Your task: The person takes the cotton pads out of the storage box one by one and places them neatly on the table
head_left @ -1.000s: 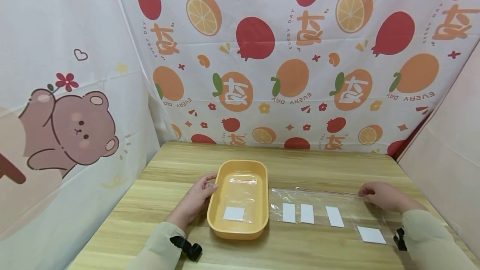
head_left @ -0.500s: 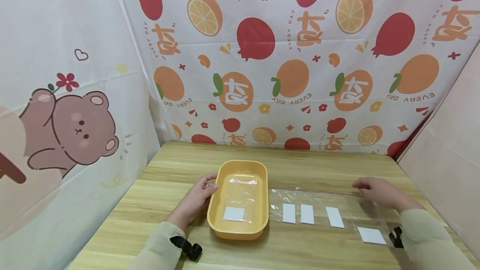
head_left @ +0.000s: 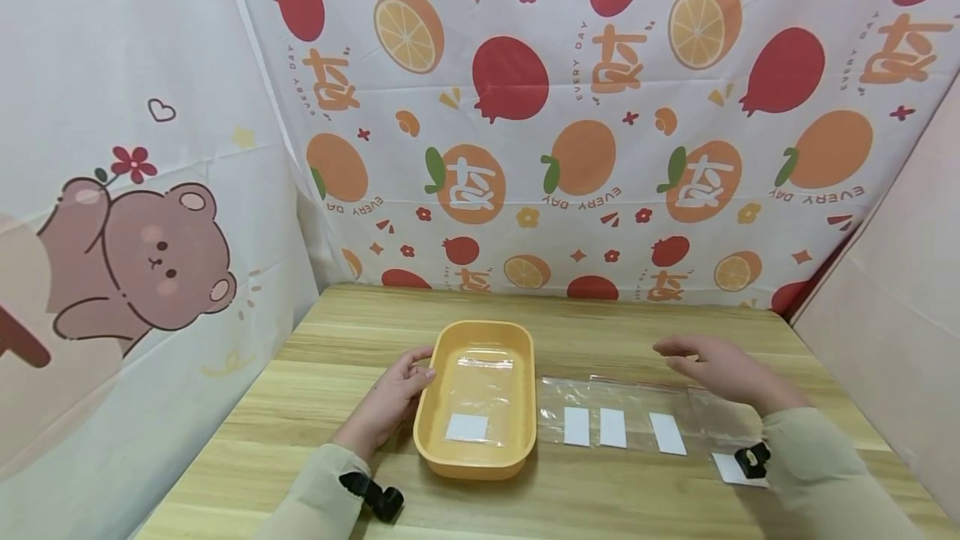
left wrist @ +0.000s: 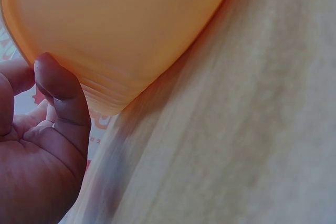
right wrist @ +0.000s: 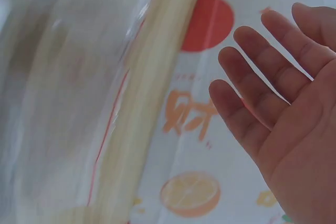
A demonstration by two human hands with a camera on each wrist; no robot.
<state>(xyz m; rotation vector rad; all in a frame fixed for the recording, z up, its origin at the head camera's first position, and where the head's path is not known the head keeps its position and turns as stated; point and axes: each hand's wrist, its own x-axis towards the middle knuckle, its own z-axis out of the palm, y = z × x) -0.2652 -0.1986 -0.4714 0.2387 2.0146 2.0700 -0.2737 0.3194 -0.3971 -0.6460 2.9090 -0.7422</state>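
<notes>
At the left side of a yellow plastic tray point(head_left: 476, 467), my left hand point(head_left: 393, 398) holds the rim between thumb and fingers. The left wrist view shows the thumb point(left wrist: 63, 95) against the tray's wall point(left wrist: 126, 30). Inside the tray lies a clear zip bag point(head_left: 482, 390) with a white card point(head_left: 467, 427) at its lower end. My right hand point(head_left: 723, 369) hovers over the far edge of a row of similar zip bags point(head_left: 626, 394). In the right wrist view its fingers point(right wrist: 247, 90) are spread and hold nothing.
White cards point(head_left: 577, 426) show in the row of bags right of the tray, the rightmost card point(head_left: 738, 471) partly hidden by the right wrist's black strap piece point(head_left: 752, 461). Behind the wooden table point(head_left: 600, 498) hangs a fruit-print cloth point(head_left: 510, 165); another cloth point(head_left: 247, 257) hangs at the left.
My right hand has left the rightmost bag and moved left and slightly away over the row. The left hand and tray have stayed in place.
</notes>
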